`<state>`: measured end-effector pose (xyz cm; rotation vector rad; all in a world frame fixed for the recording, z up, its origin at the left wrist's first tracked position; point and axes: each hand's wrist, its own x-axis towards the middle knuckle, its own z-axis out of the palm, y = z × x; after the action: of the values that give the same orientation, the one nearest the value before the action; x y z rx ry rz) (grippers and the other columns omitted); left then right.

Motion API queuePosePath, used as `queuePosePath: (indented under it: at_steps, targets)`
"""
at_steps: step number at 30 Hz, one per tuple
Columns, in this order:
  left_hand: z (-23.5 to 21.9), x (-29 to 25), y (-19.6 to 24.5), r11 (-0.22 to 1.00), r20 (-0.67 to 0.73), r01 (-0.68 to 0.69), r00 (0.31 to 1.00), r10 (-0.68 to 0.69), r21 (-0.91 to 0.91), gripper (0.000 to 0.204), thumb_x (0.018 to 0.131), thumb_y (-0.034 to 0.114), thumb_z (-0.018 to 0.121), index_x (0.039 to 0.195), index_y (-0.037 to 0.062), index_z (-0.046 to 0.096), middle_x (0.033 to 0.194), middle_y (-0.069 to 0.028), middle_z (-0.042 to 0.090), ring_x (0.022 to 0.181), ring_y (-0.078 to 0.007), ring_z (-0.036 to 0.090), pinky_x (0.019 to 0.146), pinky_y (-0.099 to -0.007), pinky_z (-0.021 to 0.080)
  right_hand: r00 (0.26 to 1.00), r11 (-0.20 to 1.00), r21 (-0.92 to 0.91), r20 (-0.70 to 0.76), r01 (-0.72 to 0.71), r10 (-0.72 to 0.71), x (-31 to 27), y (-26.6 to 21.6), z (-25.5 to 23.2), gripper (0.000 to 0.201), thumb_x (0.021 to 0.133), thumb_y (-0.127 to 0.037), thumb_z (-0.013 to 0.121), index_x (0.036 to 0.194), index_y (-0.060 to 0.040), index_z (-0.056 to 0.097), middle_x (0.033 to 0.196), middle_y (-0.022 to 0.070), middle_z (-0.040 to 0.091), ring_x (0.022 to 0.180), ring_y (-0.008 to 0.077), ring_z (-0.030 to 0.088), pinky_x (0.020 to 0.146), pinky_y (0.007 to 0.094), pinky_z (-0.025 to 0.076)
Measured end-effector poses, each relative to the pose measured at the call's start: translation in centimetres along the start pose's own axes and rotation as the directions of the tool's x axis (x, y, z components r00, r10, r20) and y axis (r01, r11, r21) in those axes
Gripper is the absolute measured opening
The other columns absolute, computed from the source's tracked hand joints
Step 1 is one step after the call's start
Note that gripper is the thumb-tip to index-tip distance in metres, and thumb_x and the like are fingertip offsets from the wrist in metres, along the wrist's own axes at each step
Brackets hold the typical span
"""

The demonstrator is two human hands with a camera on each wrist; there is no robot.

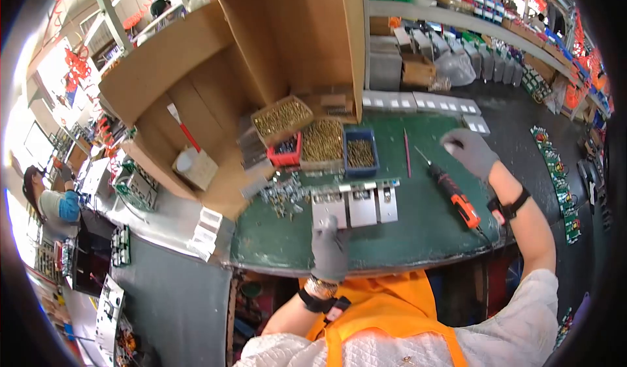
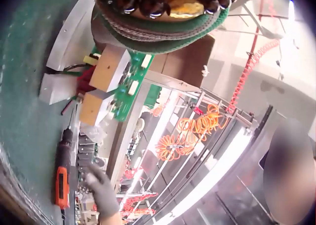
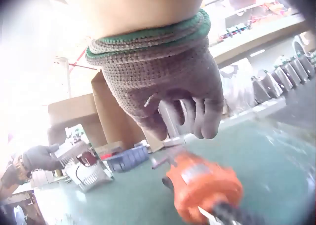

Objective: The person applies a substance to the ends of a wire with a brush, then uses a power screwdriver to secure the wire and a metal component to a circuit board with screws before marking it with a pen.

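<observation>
A circuit board assembly [image 1: 349,187] with pale metal heat-sink plates [image 1: 363,211] is over the green mat. My gloved left hand [image 1: 330,252] holds it by the plate at its left end, thumb on the plate's face. In the right wrist view that hand [image 3: 42,158] grips the end of the assembly; in the left wrist view green board [image 2: 129,94] shows beyond the glove cuff. My gloved right hand [image 1: 471,152], fingers loosely bent around nothing, hovers near an orange and black electric screwdriver [image 1: 455,197]. The screwdriver lies on the mat, its bit pointing away from me.
Loose metal parts [image 1: 282,194] lie left of the board. Behind are a red bin [image 1: 285,160], a blue bin [image 1: 361,170] and cardboard trays of brass-coloured screws [image 1: 321,139]. A pink rod [image 1: 408,152] lies on the mat. A tall cardboard box [image 1: 294,33] stands at the back.
</observation>
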<state>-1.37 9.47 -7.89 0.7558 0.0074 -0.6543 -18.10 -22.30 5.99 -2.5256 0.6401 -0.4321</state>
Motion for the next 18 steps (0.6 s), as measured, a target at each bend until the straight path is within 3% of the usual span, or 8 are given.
queuePosePath:
  at_steps: [2,5,6,10,11,14,16,18]
  targets:
    - [-1.4,0.2,-0.1,0.989,0.172,-0.047,0.985,0.023,0.139,0.022,0.097,0.015,0.056,0.115,0.003,0.054,0.102,-0.0075,0.062,0.089,-0.0198,0.061,0.08,-0.0361,0.052,0.982,0.981,-0.107,-0.083,0.163,-0.172,5.4,-4.1,-0.8,0.022,0.09,-0.017,0.061,0.104,-0.0009,0.068,0.082,0.0115,0.065,0.079,0.02,0.063,0.075,0.033,0.051]
    - [-1.9,0.0,-0.7,0.955,0.181,-0.185,0.973,0.145,0.231,0.029,0.098,0.017,0.055,0.123,0.0034,0.049,0.111,-0.0071,0.059,0.097,-0.0219,0.06,0.085,-0.0409,0.053,0.994,0.973,0.202,-0.016,0.107,-0.106,14.0,-10.0,-2.1,0.023,0.092,-0.023,0.061,0.101,-0.0024,0.068,0.078,0.006,0.064,0.061,0.012,0.057,0.057,0.0282,0.048]
    - [-2.3,0.0,0.5,0.992,0.201,0.012,0.979,-0.037,0.127,0.036,0.097,0.014,0.056,0.129,0.0044,0.043,0.119,-0.0098,0.055,0.105,-0.0255,0.059,0.09,-0.0449,0.052,0.998,0.924,0.381,0.025,0.036,-0.05,16.5,-12.3,-2.5,0.024,0.093,-0.024,0.061,0.101,-0.0028,0.068,0.078,0.0047,0.064,0.057,0.0098,0.054,0.051,0.0268,0.046]
    - [-5.7,-1.6,1.4,0.953,0.319,0.039,0.937,-0.14,0.302,0.034,0.096,0.013,0.058,0.124,0.0036,0.042,0.122,-0.0145,0.054,0.108,-0.0269,0.059,0.096,-0.0468,0.05,0.974,0.816,0.551,-0.216,0.172,-0.059,26.0,-20.4,-3.6,0.032,0.095,-0.03,0.061,0.106,0.0002,0.063,0.075,0.0035,0.063,0.053,0.0095,0.052,0.047,0.0263,0.044]
    - [-7.0,-1.6,1.3,0.936,0.389,0.072,0.897,-0.212,0.344,0.033,0.096,0.013,0.059,0.122,0.0035,0.042,0.123,-0.0156,0.054,0.109,-0.0271,0.059,0.098,-0.0465,0.049,0.972,0.816,0.549,-0.224,0.182,-0.066,27.9,-21.6,-4.0,0.032,0.095,-0.03,0.061,0.106,0.0002,0.063,0.075,0.0035,0.063,0.053,0.0095,0.052,0.047,0.0263,0.044]
    - [-7.5,-2.3,1.7,0.95,0.385,0.038,0.909,-0.162,0.309,0.029,0.096,0.015,0.059,0.117,0.003,0.043,0.121,-0.0168,0.054,0.109,-0.0275,0.059,0.099,-0.0461,0.048,0.92,0.739,0.603,-0.388,0.3,-0.057,31.0,-24.8,-4.2,0.04,0.094,-0.037,0.063,0.104,0.0018,0.063,0.072,0.0042,0.062,0.051,0.011,0.052,0.046,0.027,0.044]
    - [-7.2,-2.0,1.9,0.957,0.384,0.043,0.91,-0.156,0.285,0.03,0.096,0.016,0.06,0.118,0.0028,0.043,0.119,-0.0164,0.055,0.109,-0.0276,0.06,0.099,-0.0462,0.048,0.841,0.871,0.444,-0.536,0.211,0.069,30.7,-27.0,-4.3,0.047,0.093,-0.043,0.064,0.1,0.0034,0.063,0.07,0.0063,0.062,0.05,0.0122,0.054,0.045,0.0276,0.044]
    - [-6.7,-1.7,2.3,0.956,0.37,0.095,0.907,-0.198,0.279,0.031,0.096,0.018,0.06,0.118,0.0025,0.044,0.117,-0.016,0.056,0.108,-0.0278,0.06,0.099,-0.0464,0.048,0.881,0.869,0.451,-0.471,0.202,0.039,31.1,-27.7,-3.5,0.046,0.091,-0.042,0.067,0.098,0.0031,0.061,0.067,0.0077,0.062,0.048,0.0132,0.054,0.042,0.0281,0.043]
